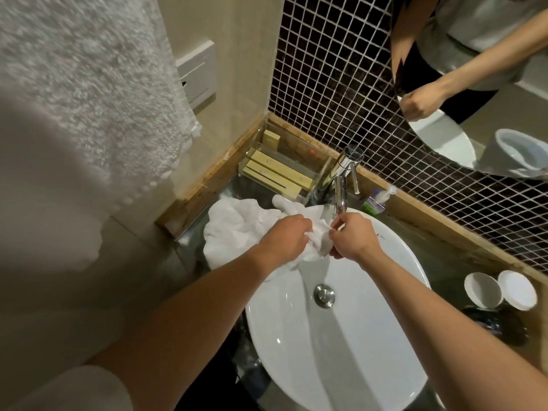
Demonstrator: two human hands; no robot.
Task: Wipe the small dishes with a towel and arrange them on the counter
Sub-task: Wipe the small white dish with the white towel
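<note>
A white towel lies bunched on the counter left of the basin, one end pulled over the rim. My left hand grips that end. My right hand is closed around a small white dish, mostly hidden by towel and fingers, held over the back of the white basin under the tap. Two small white dishes stand on the counter at the right: a cup-like one and a flat round one touching it.
A chrome tap rises behind the basin. A clear box of wrapped toiletries sits in the back corner; a small pump bottle stands right of the tap. A large towel hangs at left. A mirror is above right.
</note>
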